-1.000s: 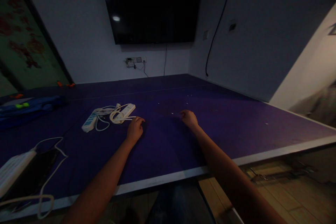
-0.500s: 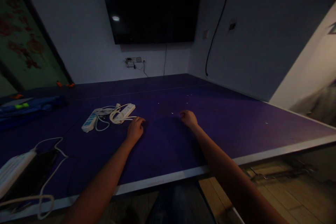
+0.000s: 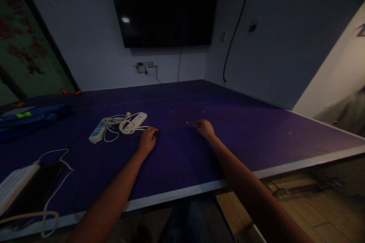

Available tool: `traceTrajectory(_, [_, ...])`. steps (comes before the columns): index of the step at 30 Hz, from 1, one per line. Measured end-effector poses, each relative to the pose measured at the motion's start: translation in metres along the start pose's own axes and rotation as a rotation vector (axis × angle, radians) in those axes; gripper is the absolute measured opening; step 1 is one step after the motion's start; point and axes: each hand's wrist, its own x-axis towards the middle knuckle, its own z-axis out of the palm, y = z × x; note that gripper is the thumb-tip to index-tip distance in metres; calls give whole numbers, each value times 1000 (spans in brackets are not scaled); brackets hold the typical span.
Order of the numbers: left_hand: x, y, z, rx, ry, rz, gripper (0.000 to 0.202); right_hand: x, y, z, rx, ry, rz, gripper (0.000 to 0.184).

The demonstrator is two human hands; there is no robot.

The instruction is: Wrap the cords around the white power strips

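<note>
My left hand (image 3: 147, 139) rests on the purple tabletop (image 3: 176, 159), fingers loosely curved and thumb apart, with nothing seen in it. Just beyond its knuckles runs the cable of a white power strip (image 3: 138, 120); whether the hand touches that cable I cannot tell. Across a gap to the right, my right hand (image 3: 205, 128) also lies on the table, fingers slightly bent and apart, apparently holding nothing. A tiny white scrap (image 3: 187, 122) sits just left of its fingertips. Beside the first strip is a second power strip with blue sockets (image 3: 97, 132), their cords tangled together.
Another white power strip (image 3: 17, 182) and a dark flat device (image 3: 38, 188) lie at the near left, with a looping cord. Blue cloth (image 3: 42, 115) is at the far left. A dark television (image 3: 168, 7) hangs on the wall. The table's white edge (image 3: 176, 196) runs along the front.
</note>
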Motion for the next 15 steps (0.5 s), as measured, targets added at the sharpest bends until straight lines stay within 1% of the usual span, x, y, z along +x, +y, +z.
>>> traceTrajectory(7, [-1,-1,2,-7,3,15,37,-1,-1,-1,-5,-5,6,33])
traceTrajectory(15, [1,-3,4,-23,6,24,40,-2,-3,-2,-6,-7,3,34])
